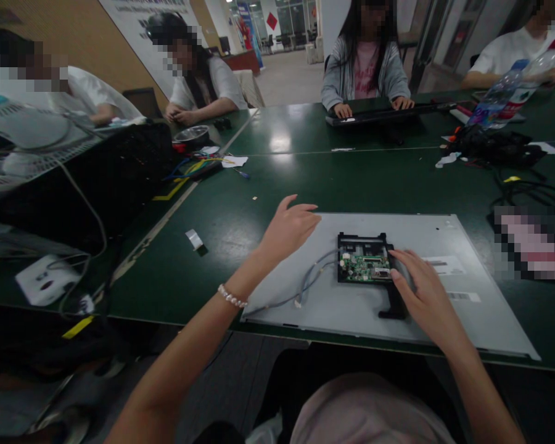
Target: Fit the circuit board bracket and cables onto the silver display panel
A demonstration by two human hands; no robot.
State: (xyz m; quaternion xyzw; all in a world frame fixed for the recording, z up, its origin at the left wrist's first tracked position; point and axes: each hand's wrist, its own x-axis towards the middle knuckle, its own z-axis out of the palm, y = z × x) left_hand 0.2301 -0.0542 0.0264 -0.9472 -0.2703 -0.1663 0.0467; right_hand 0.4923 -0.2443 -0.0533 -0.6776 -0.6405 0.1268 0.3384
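A flat grey display panel (324, 311) lies on the green table in front of me. On it rests a black plastic bracket (392, 302) that carries a green circuit board (364, 267). Blue-grey cables (311, 277) run from the board's left side across the panel. My right hand (419, 290) touches the bracket's right edge, its fingers stretched out and apart. Over the panel's far left corner, my left hand (293, 228) hovers with loosely bent fingers and nothing in them. A beaded bracelet (231, 297) circles that wrist. White labels (462, 296) show on the panel's right part.
A small clear packet (195, 239) and a screwdriver (243, 174) lie to the left. Beyond them stand a black box (134, 166) and a white charger-like device (46, 280). Bottles (499, 92) and black cables (531, 188) are at right. Several people sit around the table.
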